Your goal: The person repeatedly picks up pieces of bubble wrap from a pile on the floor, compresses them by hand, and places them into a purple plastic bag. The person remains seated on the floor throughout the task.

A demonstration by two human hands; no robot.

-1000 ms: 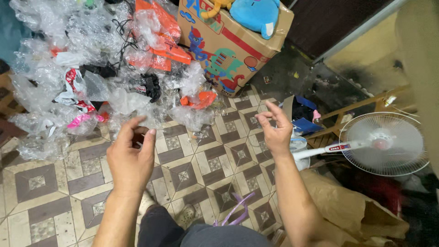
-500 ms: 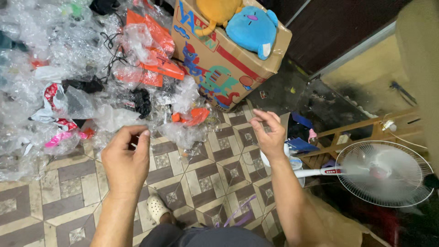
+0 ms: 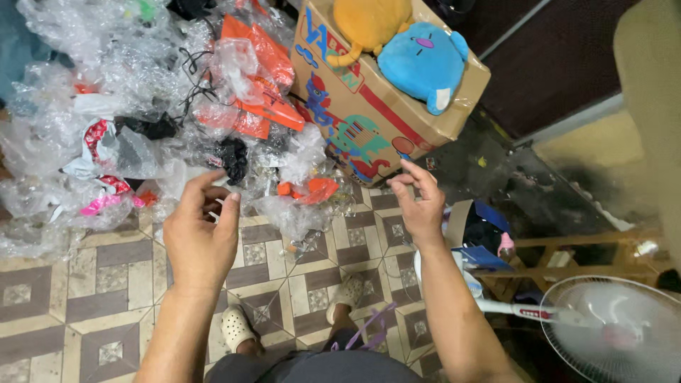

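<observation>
Overall layout: one head view looking down at two bare hands raised over a patterned tiled floor (image 3: 106, 284).
Far left, heap: clear plastic bags (image 3: 85, 92) lie piled on the floor, mixed with black cords, pink scraps and orange packets (image 3: 259, 78).
Left hand: the left hand (image 3: 201, 234) is held above the floor just in front of the heap, back of the hand to the camera.
Left grip: fingers curled inward with thumb and forefinger pinched together on a small pale item (image 3: 213, 213); the item is too small to identify.
Centre, floor: an orange piece in clear wrap (image 3: 308, 190) lies between the two hands, at the near edge of the heap.
Centre, below: two pale clogs (image 3: 237, 328) on the person's feet rest on the tiles.
Right hand: the right hand (image 3: 417, 202) is raised near the lower corner of a printed cardboard box (image 3: 355, 106).
Right grip: fingers loosely bent, thumb and forefinger close; whether anything is between them cannot be told.
Box contents: an orange plush toy (image 3: 369, 25) and a blue plush toy (image 3: 424, 62) sit on top of the box.
Far right: a white standing fan (image 3: 610, 330) lies beside a wooden frame (image 3: 567, 255).
</observation>
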